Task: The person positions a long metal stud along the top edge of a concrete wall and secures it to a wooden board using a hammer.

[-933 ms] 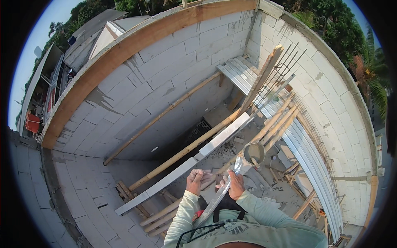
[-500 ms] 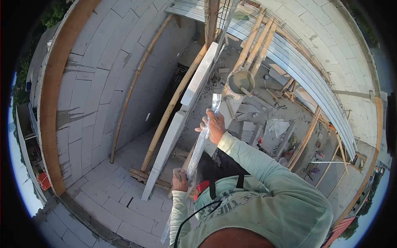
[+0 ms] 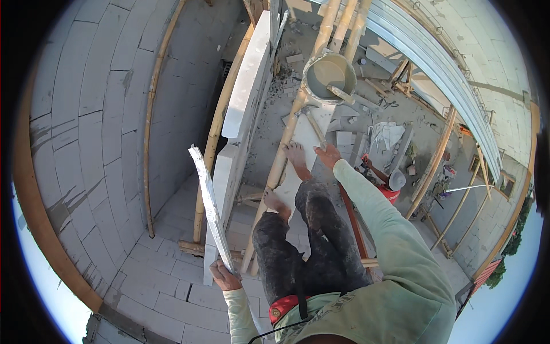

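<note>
My left hand is shut on the lower end of a long thin white strip, which rises tilted to the upper left beside my left leg. My right hand reaches forward with its fingers apart, resting by a white board next to my bare right foot. My left foot stands by a bamboo pole. A grey bucket of wet mortar with a tool in it sits just beyond the board.
A long white plank leans along the grey block wall. Bamboo poles cross the drop below. Another person in red with a grey hat works lower right. Rubble lies on the ground; corrugated sheeting runs at right.
My right hand has let go of the white strip and moved forward to the board. The left hand alone now holds the strip. My view has tipped further down over my legs.
</note>
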The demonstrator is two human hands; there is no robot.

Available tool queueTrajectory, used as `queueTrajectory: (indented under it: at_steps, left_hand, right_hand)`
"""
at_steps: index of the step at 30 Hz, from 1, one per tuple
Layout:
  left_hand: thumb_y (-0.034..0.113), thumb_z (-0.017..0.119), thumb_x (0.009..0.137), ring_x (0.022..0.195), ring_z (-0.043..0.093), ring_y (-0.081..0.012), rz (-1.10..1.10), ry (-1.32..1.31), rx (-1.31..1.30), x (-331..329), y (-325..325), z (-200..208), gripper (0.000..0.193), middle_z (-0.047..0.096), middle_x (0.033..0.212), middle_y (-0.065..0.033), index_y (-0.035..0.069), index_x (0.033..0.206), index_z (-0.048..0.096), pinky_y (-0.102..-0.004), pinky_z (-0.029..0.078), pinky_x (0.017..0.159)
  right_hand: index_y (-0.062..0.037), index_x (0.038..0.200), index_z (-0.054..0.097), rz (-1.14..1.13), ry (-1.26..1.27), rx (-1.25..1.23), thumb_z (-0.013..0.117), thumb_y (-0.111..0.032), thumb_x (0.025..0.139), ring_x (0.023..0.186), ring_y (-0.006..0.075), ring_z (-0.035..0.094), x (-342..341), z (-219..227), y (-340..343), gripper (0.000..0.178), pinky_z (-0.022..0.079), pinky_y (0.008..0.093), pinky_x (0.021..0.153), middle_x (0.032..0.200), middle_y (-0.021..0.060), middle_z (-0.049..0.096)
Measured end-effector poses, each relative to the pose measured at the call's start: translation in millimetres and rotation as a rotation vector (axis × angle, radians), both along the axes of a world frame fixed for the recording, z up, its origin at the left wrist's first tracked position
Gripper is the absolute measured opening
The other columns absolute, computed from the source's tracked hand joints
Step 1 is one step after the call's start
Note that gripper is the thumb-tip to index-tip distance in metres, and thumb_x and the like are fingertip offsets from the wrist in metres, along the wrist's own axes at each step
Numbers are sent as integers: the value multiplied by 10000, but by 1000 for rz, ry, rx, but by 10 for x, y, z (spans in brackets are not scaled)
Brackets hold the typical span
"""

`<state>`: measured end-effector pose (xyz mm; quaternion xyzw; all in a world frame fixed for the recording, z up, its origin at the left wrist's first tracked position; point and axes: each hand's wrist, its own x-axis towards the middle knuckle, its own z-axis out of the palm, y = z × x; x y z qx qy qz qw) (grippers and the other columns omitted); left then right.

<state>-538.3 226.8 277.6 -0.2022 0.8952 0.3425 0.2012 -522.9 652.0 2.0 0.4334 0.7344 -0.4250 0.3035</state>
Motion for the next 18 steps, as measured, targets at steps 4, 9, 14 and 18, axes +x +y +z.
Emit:
queueTrajectory:
  at_steps: [4, 9, 14, 18]
  left_hand:
    - [295, 378, 947, 386, 392, -119, 366, -57, 43, 101, -201, -389, 243, 453, 656, -72, 61, 895, 421, -243, 296, 316]
    - [335, 363, 949, 363, 384, -112, 394, -61, -48, 196, -395, -740, 261, 438, 548, -52, 76, 951, 391, -225, 297, 312]
    - [354, 331, 955, 325, 367, -115, 432, 1, -150, 189, -459, -998, 287, 443, 512, -51, 74, 943, 390, -215, 279, 300]
    - [354, 326, 953, 314, 365, -121, 291, 44, -146, 353, -707, -1097, 285, 432, 487, -53, 75, 938, 388, -214, 280, 297]
  right_hand:
    - [-13, 1183, 504, 138, -145, 154, 546, -374, 834, 1118, 395, 498, 21, -927, 259, 504, 406, 443, 944, 1128, 279, 545]
    - [9, 1168, 452, 146, -163, 252, 581, -263, 815, 1098, 412, 500, -116, -1860, 359, 465, 407, 457, 945, 1165, 256, 509]
    - [12, 1156, 416, 171, -145, 391, 620, -208, 780, 1051, 402, 522, -279, -2407, 66, 481, 437, 457, 913, 1142, 244, 496]
    - [7, 1132, 443, 205, -142, 406, 619, -216, 767, 1028, 386, 535, -244, -2569, 116, 462, 447, 455, 899, 1117, 227, 512]
